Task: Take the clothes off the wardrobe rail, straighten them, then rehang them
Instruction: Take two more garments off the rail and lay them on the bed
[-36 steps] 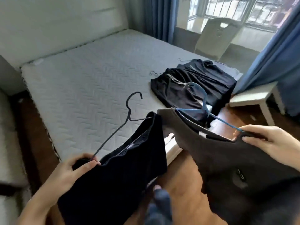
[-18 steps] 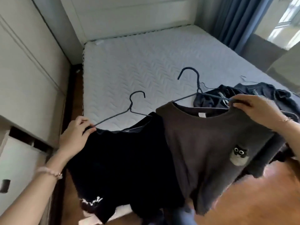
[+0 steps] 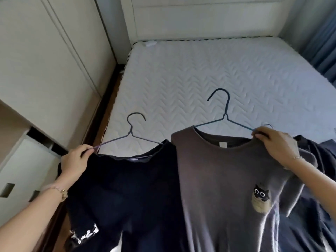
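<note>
My left hand [image 3: 74,160] pinches the left shoulder of a black shirt [image 3: 123,193] on a thin dark hanger [image 3: 132,131]. My right hand [image 3: 276,144] grips the right shoulder of a brown shirt [image 3: 223,188] with a small cat patch, on a blue-grey hanger [image 3: 224,113]. Both shirts hang side by side in front of me, above the near edge of the bed, and the brown one overlaps the black one's right edge. More dark clothes [image 3: 316,179] lie behind my right arm, partly hidden.
A bare quilted white mattress [image 3: 209,80] fills the middle, with its headboard [image 3: 200,17] at the far end. White wardrobe doors [image 3: 45,57] and drawers [image 3: 20,179] stand on the left, across a narrow strip of wood floor [image 3: 107,104]. Blue curtains [image 3: 323,42] hang at the right.
The view has swung left from the window side to the wardrobe and headboard. Both hands have raised the hung shirts higher and spread them flatter, side by side.
</note>
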{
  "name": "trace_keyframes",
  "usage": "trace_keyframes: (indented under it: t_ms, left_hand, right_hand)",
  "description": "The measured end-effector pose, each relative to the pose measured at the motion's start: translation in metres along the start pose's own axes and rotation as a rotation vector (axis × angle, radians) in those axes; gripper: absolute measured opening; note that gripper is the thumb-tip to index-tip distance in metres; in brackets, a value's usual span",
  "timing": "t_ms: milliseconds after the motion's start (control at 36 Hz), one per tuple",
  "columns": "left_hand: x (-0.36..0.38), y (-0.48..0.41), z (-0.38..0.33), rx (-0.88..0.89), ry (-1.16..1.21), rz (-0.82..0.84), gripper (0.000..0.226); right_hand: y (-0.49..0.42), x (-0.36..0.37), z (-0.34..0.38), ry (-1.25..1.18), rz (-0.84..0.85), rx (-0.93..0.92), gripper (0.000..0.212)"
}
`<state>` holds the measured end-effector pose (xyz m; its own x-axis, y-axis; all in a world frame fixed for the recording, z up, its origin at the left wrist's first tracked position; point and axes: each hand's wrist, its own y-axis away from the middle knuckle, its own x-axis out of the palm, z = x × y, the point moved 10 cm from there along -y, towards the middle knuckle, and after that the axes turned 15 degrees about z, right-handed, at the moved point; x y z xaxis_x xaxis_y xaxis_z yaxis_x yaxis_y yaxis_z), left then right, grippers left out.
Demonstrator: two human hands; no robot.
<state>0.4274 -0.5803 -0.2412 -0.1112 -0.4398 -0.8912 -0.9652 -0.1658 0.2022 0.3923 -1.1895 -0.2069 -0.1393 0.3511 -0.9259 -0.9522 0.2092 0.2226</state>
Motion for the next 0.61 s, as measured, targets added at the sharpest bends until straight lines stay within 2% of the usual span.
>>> trace_keyframes:
  t_ms: [306, 500, 611]
  left_hand:
    - [0.148, -0.176, 0.038, -0.064, 0.076, 0.154, 0.027]
    - [0.202, -0.248, 0.063, -0.082, 0.075, 0.114, 0.026]
    - [0.229, -0.267, 0.07, -0.098, 0.109, 0.085, 0.024]
  right_hand:
    - [-0.152, 0.126, -0.039, -0.077, -0.064, 0.105, 0.021]
    - [-0.208, 0.181, -0.073, -0.017, -0.138, 0.193, 0.022]
    - [-0.228, 0.213, -0.086, -0.02, -0.062, 0.243, 0.026]
